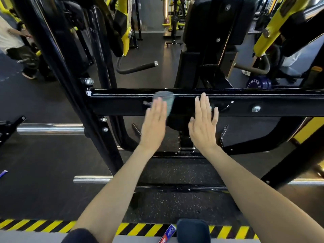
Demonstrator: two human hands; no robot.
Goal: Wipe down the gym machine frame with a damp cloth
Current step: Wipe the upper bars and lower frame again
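A black horizontal frame bar (122,104) of the gym machine runs across the middle of the view. My left hand (154,125) presses a grey-blue cloth (164,99) flat against the bar's front face, fingers straight; the hand and cloth are motion-blurred. My right hand (204,123) rests flat on the same bar to the right of the cloth, fingers straight and slightly spread. It holds nothing.
A black upright post (70,72) joins the bar at the left. Chrome bars (50,128) lie low at left. Yellow-and-black machines stand behind, and a person (12,41) is at far left. Hazard striping (35,225) marks the floor edge near me.
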